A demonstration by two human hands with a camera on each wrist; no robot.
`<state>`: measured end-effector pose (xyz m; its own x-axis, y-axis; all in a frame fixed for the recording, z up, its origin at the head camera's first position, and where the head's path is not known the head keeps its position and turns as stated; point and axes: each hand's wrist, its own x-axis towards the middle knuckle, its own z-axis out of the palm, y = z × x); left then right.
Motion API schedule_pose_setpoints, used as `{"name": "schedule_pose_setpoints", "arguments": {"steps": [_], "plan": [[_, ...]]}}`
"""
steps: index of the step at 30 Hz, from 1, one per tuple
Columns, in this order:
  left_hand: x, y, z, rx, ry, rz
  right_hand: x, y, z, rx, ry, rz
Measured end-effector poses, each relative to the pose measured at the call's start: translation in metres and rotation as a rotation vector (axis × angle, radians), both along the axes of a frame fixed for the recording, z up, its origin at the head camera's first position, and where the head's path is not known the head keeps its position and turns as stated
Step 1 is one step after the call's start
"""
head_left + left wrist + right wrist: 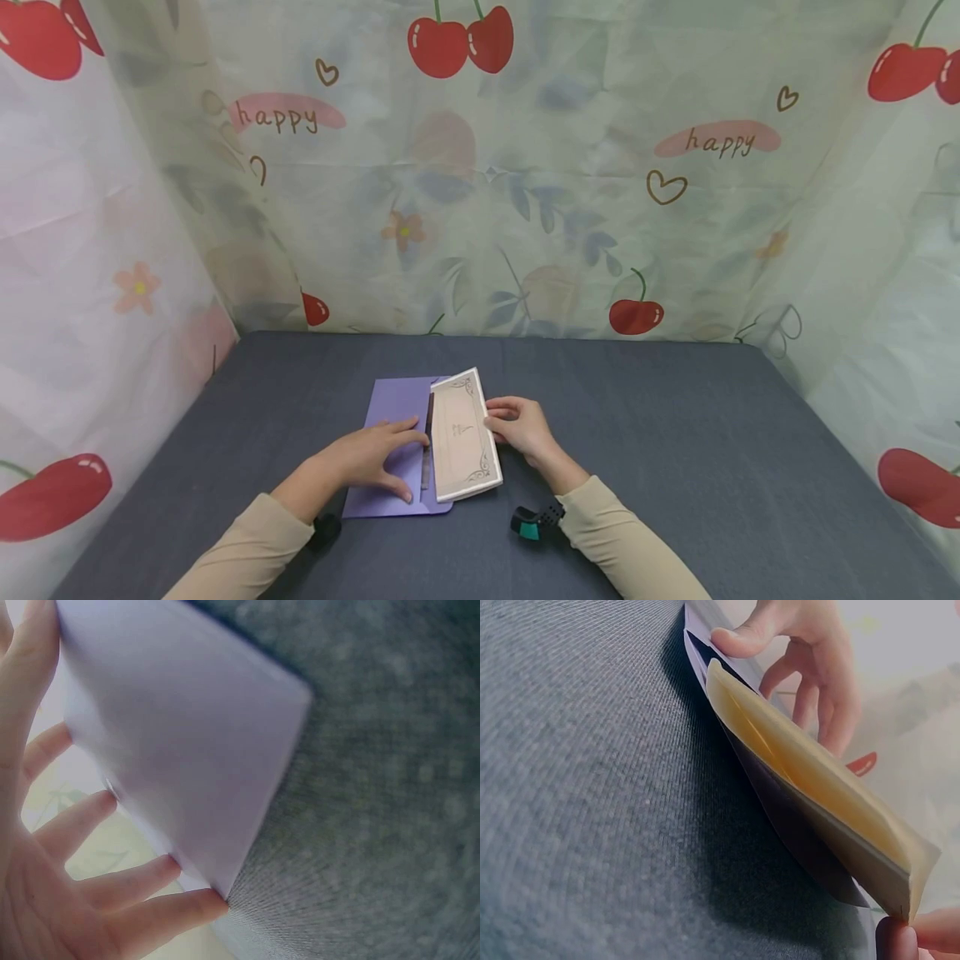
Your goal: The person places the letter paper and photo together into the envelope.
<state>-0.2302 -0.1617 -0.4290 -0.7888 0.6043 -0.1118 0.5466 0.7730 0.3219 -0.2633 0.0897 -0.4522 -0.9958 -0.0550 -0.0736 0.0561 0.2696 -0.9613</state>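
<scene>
A flat purple folder (393, 398) lies on the table. A cream booklet or folded card (457, 425), printed with corner scrolls, overlaps its right side at a slant, raised off it on the right. My left hand (372, 454) rests on the folder with fingers spread; in the left wrist view the fingertips touch the purple sheet (187, 727). My right hand (525, 427) pinches the card's right edge between thumb and fingers. From the right wrist view, the cream card (817, 832) gapes along its near side. A dark strip (427, 442) shows between folder and card.
Dark grey cloth covers the table (645, 442). A black strap with a green patch (529, 530) is at my right wrist. Patterned curtains (487, 208) with cherries and "happy" prints stand behind and at both sides.
</scene>
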Motion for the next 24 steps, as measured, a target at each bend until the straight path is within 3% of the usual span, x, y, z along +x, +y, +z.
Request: {"name": "schedule_pose_setpoints", "arguments": {"steps": [14,24], "plan": [[0.0001,-0.0007,0.0014,0.007,0.005,-0.019,-0.0002,-0.0023,0.0016,0.008,0.009,0.011],[0.0005,-0.0006,0.0010,0.009,-0.004,-0.014,-0.0004,-0.0060,0.0050,0.060,0.062,0.011]]}}
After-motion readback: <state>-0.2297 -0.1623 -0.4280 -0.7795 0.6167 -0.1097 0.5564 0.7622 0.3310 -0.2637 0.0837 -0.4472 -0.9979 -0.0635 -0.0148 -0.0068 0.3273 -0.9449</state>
